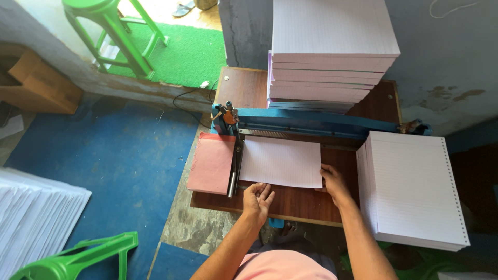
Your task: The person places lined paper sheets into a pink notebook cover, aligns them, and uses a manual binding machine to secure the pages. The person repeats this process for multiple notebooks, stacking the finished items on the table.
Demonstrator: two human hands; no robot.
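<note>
Left hand (258, 199) rests open, fingertips touching the near edge of our ruled paper sheet (280, 162); right hand (333, 181) lies flat at its four o'clock corner, gripping nothing. We have the sheet squared on the bench (301, 202) against the blue punching machine (306, 123). Punched sheets (412, 189) sit at three o'clock, tall stacks (329, 52) at twelve.

Ruled white sheet (281, 162) at both hands; pink cloth (211, 162) left of it; blue machine bar (311, 123) beyond; brown board (301, 199) beneath.
</note>
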